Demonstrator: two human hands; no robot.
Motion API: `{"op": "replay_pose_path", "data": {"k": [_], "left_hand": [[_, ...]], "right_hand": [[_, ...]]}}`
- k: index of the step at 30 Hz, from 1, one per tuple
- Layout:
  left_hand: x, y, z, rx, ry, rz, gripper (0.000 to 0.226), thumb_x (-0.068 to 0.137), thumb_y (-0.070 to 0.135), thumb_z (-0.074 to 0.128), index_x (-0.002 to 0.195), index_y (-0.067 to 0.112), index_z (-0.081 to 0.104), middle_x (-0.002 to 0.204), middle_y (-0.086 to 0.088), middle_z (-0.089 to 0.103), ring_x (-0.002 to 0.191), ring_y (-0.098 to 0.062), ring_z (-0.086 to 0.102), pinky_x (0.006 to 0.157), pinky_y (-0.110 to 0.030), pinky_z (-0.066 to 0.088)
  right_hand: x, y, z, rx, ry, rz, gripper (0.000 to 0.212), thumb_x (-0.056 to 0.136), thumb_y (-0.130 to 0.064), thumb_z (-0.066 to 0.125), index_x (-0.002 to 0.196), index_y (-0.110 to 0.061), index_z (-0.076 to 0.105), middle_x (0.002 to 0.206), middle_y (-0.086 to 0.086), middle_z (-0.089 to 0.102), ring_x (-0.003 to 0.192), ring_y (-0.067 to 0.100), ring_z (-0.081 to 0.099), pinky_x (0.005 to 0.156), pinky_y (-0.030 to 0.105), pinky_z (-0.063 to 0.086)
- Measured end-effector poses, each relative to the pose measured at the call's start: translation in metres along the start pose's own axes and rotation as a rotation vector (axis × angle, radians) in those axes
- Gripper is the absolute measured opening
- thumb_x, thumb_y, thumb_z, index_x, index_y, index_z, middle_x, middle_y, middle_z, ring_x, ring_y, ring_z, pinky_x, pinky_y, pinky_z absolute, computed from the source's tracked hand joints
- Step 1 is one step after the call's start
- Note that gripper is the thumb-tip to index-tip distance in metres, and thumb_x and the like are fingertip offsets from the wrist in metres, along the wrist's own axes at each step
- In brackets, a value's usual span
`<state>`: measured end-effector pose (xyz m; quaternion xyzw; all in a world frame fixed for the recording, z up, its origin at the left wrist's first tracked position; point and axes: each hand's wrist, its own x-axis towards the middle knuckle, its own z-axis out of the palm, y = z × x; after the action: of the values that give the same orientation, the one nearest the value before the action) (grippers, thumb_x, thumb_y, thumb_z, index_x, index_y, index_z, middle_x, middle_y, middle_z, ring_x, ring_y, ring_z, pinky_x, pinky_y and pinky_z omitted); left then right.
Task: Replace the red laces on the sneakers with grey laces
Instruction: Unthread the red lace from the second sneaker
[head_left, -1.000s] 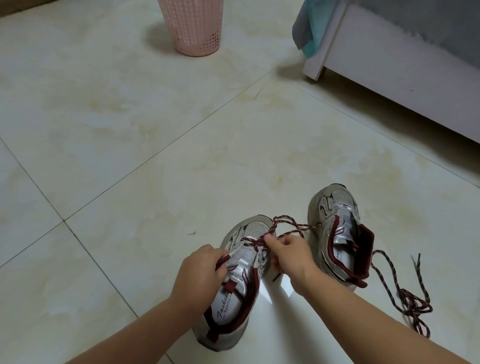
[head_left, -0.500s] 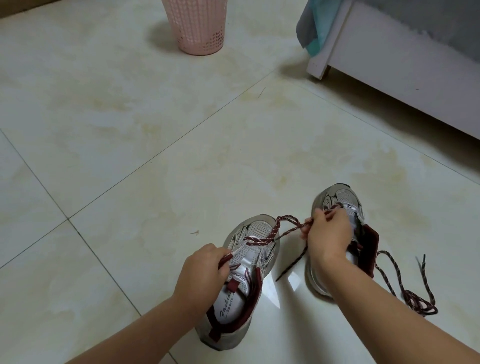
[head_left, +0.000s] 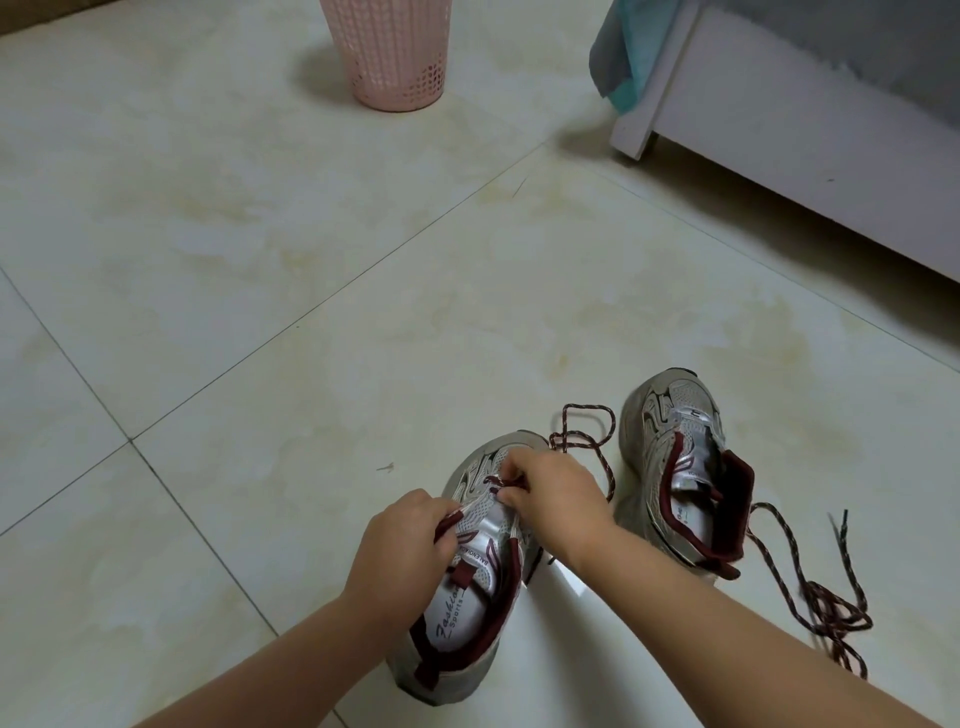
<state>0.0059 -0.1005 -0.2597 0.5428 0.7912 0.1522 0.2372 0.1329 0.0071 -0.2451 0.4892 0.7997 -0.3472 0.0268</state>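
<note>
Two silver-grey sneakers with dark red lining stand on the tiled floor. My left hand (head_left: 402, 545) grips the left side of the near sneaker (head_left: 467, 613) by its upper. My right hand (head_left: 550, 496) pinches the red lace (head_left: 584, 434) at the eyelets near that shoe's toe; the pulled-out length loops loosely on the floor beyond my fingers. The other sneaker (head_left: 680, 467) stands to the right without a lace. A second red lace (head_left: 826, 603) lies in a loose pile to its right. No grey laces are in view.
A pink mesh wastebasket (head_left: 396, 52) stands at the back. A white bed frame (head_left: 810, 150) with a grey-and-teal cloth (head_left: 621, 57) hanging over its corner runs along the right. Cream floor tiles (head_left: 260, 260) spread around the shoes.
My right hand drew the red lace out to the right toward the other sneaker, then came back to the near sneaker's eyelets. The freed lace now lies slack on the floor. The left hand kept its grip.
</note>
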Motion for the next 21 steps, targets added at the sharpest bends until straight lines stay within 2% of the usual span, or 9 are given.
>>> {"op": "replay_pose_path", "data": {"k": [1, 3, 5, 7, 10, 14, 16, 18, 21], "left_hand": [[0.000, 0.000, 0.000, -0.002, -0.002, -0.002, 0.025, 0.089, 0.025, 0.048, 0.109, 0.027, 0.061, 0.093, 0.005, 0.057, 0.089, -0.012, 0.054, 0.069, -0.017, 0.033], [0.000, 0.000, 0.000, -0.002, -0.001, -0.002, 0.024, 0.089, 0.024, 0.048, 0.108, 0.025, 0.062, 0.094, 0.005, 0.057, 0.088, -0.012, 0.054, 0.069, -0.018, 0.035], [-0.001, 0.001, 0.000, -0.003, 0.000, 0.003, 0.023, 0.089, 0.022, 0.047, 0.105, 0.023, 0.063, 0.093, 0.004, 0.058, 0.087, -0.013, 0.055, 0.071, -0.019, 0.037], [-0.001, 0.001, 0.000, 0.007, -0.001, 0.003, 0.024, 0.089, 0.021, 0.046, 0.105, 0.022, 0.063, 0.094, 0.002, 0.058, 0.088, -0.015, 0.055, 0.074, -0.022, 0.039], [-0.001, 0.000, 0.000, 0.022, 0.009, -0.006, 0.024, 0.089, 0.020, 0.045, 0.106, 0.022, 0.063, 0.096, 0.001, 0.059, 0.091, -0.016, 0.056, 0.075, -0.022, 0.039], [-0.002, -0.001, 0.000, 0.022, 0.016, -0.014, 0.024, 0.089, 0.020, 0.045, 0.105, 0.021, 0.063, 0.095, 0.001, 0.060, 0.089, -0.016, 0.056, 0.074, -0.022, 0.039], [-0.002, 0.000, 0.000, 0.024, 0.013, -0.011, 0.024, 0.088, 0.020, 0.045, 0.105, 0.021, 0.063, 0.095, 0.001, 0.060, 0.089, -0.016, 0.056, 0.076, -0.024, 0.041], [-0.002, 0.000, 0.000, 0.014, 0.016, -0.011, 0.024, 0.089, 0.021, 0.046, 0.106, 0.022, 0.063, 0.095, 0.001, 0.060, 0.090, -0.016, 0.056, 0.076, -0.023, 0.040], [-0.002, 0.000, 0.000, 0.003, 0.021, -0.009, 0.024, 0.088, 0.022, 0.047, 0.107, 0.023, 0.063, 0.095, 0.002, 0.059, 0.089, -0.015, 0.056, 0.073, -0.021, 0.037]], "right_hand": [[0.002, -0.001, 0.001, -0.012, 0.008, 0.001, 0.006, 0.085, -0.017, 0.059, 0.081, -0.021, 0.055, 0.085, -0.004, 0.061, 0.085, 0.021, 0.056, 0.068, 0.029, 0.042], [0.007, 0.000, 0.003, 0.011, 0.037, 0.023, 0.025, 0.084, -0.006, 0.052, 0.067, -0.023, 0.045, 0.076, -0.009, 0.051, 0.078, 0.021, 0.051, 0.059, 0.028, 0.037], [0.010, 0.000, 0.001, 0.071, 0.083, 0.072, 0.032, 0.084, 0.000, 0.045, 0.063, -0.025, 0.040, 0.076, -0.008, 0.041, 0.073, 0.020, 0.047, 0.053, 0.026, 0.031], [0.015, 0.002, -0.008, 0.142, 0.173, 0.139, 0.031, 0.083, 0.002, 0.040, 0.066, -0.023, 0.040, 0.082, 0.000, 0.044, 0.068, 0.019, 0.045, 0.050, 0.026, 0.027], [0.020, 0.010, -0.033, 0.309, 0.430, 0.260, 0.026, 0.081, 0.006, 0.038, 0.069, -0.016, 0.044, 0.083, 0.008, 0.053, 0.068, 0.022, 0.045, 0.055, 0.028, 0.029], [0.019, 0.022, -0.065, 0.591, 0.721, 0.424, 0.020, 0.090, -0.003, 0.038, 0.074, -0.014, 0.043, 0.067, -0.004, 0.044, 0.058, 0.013, 0.038, 0.050, 0.026, 0.028], [0.019, 0.024, -0.071, 0.653, 0.785, 0.451, 0.020, 0.092, -0.006, 0.039, 0.075, -0.015, 0.043, 0.067, -0.007, 0.045, 0.058, 0.010, 0.039, 0.052, 0.022, 0.030], [0.017, 0.021, -0.068, 0.573, 0.696, 0.391, 0.013, 0.092, -0.008, 0.042, 0.082, -0.014, 0.048, 0.072, -0.003, 0.055, 0.064, 0.016, 0.047, 0.052, 0.025, 0.031], [0.013, 0.014, -0.045, 0.273, 0.359, 0.234, 0.016, 0.091, -0.009, 0.044, 0.102, -0.016, 0.054, 0.092, 0.009, 0.064, 0.081, 0.028, 0.057, 0.066, 0.031, 0.043]]}}
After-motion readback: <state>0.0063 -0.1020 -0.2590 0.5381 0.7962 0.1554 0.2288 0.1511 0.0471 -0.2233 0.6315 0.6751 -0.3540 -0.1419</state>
